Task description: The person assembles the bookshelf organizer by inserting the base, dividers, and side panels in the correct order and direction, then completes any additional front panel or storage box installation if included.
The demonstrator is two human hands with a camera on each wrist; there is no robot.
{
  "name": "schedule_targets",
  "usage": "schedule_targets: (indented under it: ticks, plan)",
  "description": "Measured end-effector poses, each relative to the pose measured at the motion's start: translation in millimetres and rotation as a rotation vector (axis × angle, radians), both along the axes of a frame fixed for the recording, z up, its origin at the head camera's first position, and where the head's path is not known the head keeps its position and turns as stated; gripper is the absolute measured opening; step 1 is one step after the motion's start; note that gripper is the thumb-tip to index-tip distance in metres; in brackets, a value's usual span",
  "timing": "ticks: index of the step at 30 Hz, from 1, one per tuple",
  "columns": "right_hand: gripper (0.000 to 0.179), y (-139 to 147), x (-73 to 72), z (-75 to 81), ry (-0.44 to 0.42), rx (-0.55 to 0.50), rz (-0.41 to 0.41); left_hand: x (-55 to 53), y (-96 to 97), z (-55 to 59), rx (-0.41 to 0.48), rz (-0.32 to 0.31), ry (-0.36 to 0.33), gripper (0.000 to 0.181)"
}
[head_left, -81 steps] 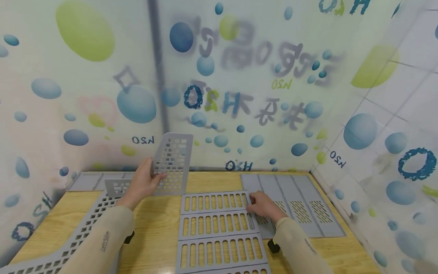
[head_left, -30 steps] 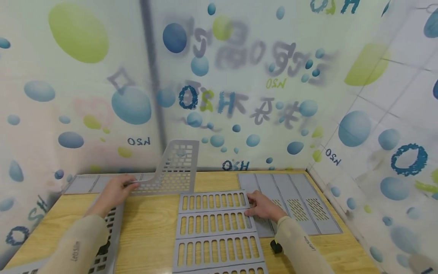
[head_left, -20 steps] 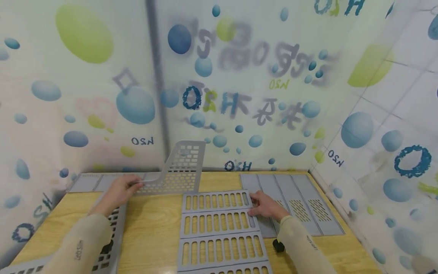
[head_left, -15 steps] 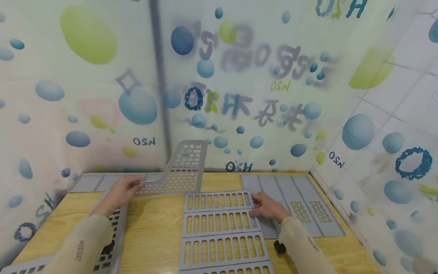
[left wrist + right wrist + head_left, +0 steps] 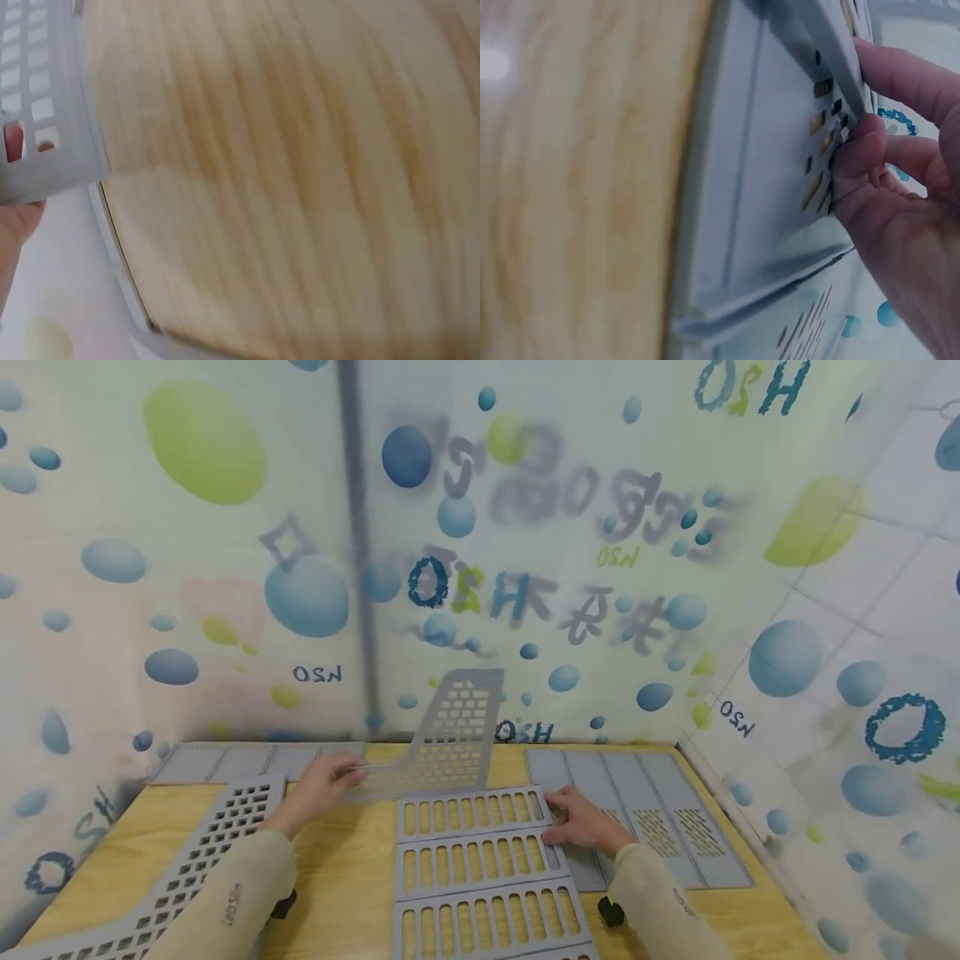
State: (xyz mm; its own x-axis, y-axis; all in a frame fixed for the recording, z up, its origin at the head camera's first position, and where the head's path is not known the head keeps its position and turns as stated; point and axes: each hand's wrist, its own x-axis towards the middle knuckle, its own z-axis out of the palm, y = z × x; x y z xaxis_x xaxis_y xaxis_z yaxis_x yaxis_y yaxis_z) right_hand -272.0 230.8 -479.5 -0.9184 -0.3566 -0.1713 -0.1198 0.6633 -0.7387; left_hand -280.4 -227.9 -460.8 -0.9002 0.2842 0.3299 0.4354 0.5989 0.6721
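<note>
My left hand (image 5: 318, 793) pinches the narrow low end of a grey L-shaped panel (image 5: 492, 718) with brick-pattern holes. It stands upright behind the slotted panel, its tall part to the right. In the left wrist view, fingers show through the holes of this panel (image 5: 71, 146). My right hand (image 5: 588, 827) grips the right edge of a grey panel with rows of long slots (image 5: 472, 841), near its far corner. In the right wrist view, the thumb and fingers of the right hand (image 5: 915, 187) pinch that edge. Whether the two panels touch is unclear.
A second L-shaped grid panel (image 5: 168, 877) lies on the wooden table (image 5: 330, 893) at left, partly under the left sleeve. Flat grey panel sections (image 5: 243, 764) lie at back left. Grey sheets with slanted slots (image 5: 663, 785) lie at right. A bubble-patterned curtain (image 5: 465, 552) hangs behind.
My left hand first shifted its grip from the tall part to the low end, then moved right with the L-shaped panel. The right hand has kept its hold on the slotted panel.
</note>
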Motion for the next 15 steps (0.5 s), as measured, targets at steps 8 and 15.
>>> schedule_targets:
  ticks: [8, 15]
  plan:
    - [0.082, -3, 2.9, -2.1, 0.037, 0.047, -0.047, -3.2, 28.8, -4.0, 0.016, -0.004, -0.001, 0.016]
    - [0.083, 0, 0.4, -0.6, 0.035, 0.029, -0.063, -11.7, 52.4, -2.8, 0.022, -0.013, -0.035, 0.019]
